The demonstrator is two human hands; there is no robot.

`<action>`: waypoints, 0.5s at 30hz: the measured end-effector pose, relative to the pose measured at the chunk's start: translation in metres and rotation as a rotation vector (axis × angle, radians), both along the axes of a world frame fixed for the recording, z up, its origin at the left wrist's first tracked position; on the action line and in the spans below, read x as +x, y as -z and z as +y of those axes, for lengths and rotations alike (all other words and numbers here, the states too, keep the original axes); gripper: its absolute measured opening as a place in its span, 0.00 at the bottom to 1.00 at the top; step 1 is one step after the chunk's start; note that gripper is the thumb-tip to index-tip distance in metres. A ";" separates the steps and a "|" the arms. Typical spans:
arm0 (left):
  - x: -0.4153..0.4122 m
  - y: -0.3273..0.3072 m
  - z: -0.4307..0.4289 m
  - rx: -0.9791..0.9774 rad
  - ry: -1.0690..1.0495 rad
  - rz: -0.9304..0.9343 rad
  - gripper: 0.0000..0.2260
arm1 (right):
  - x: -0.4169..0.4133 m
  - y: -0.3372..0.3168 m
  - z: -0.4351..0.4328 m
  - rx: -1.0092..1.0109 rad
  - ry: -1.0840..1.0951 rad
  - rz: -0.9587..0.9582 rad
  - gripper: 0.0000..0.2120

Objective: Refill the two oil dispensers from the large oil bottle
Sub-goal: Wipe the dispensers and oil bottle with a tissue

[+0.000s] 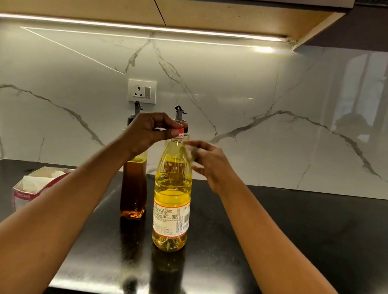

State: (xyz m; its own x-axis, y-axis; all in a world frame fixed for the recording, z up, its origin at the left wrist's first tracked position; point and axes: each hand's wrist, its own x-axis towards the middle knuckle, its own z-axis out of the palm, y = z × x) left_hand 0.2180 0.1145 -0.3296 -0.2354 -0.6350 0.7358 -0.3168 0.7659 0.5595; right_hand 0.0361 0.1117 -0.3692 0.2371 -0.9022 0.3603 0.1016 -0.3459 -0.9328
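The large oil bottle (172, 194), clear plastic with yellow oil and a white-and-red label, stands upright on the black counter (300, 238). My left hand (148, 131) pinches its red cap (180, 133). My right hand (205, 159) is blurred just right of the bottle's neck, fingers loosely bent, close to or touching it. A square glass dispenser (134, 188) with amber oil stands left of the bottle, its spout (137, 106) above my left hand. A second dispenser is hidden behind the bottle; only its spout (179, 112) shows.
A tissue box (32, 185) with a pink edge sits on the counter at the left. A wall socket (142, 90) is on the marble backsplash behind the dispensers. Wall cabinets hang overhead. The counter's front edge runs below my forearms.
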 end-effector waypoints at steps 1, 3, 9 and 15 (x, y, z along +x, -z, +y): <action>-0.001 0.000 0.000 0.008 0.002 0.006 0.09 | -0.004 0.013 -0.002 0.035 0.026 0.049 0.10; -0.003 -0.002 0.000 0.032 0.035 0.019 0.10 | -0.009 0.047 -0.006 0.144 0.066 0.123 0.11; -0.005 -0.001 -0.001 0.043 0.055 0.032 0.09 | -0.006 0.147 0.002 0.436 0.132 0.245 0.12; -0.003 -0.003 -0.002 0.057 0.053 0.006 0.10 | -0.006 0.084 0.001 0.276 0.192 0.088 0.09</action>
State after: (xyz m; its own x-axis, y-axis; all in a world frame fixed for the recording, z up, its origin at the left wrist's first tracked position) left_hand 0.2146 0.1124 -0.3264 -0.2652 -0.6627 0.7004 -0.2731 0.7483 0.6046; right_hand 0.0299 0.1129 -0.4536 0.0725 -0.9939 0.0825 -0.0264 -0.0846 -0.9961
